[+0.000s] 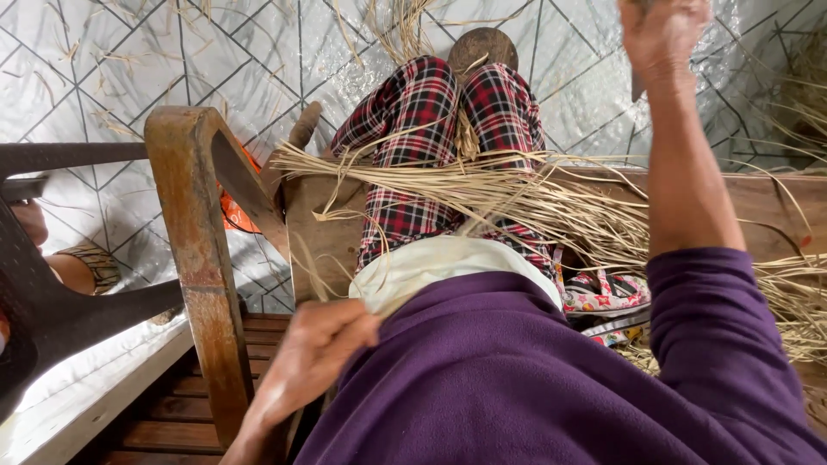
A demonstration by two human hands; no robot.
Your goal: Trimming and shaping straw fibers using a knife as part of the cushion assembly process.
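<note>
Head view: right hand (662, 34), raised at one o'clock, closes on a dark tool, poised above the straw bundle (517, 194) draped across the lap; left hand (314, 353), at seven o'clock, pinches strands, keeping them taut.

Dried straw fibres (517, 194): pale tan, long, thin strands in a loose bundle, lying crosswise over the lap and wooden bench, fanning from 9 o'clock toward 3 o'clock; stray ends trail toward 4 o'clock. Several strands run toward 7 o'clock.
</note>
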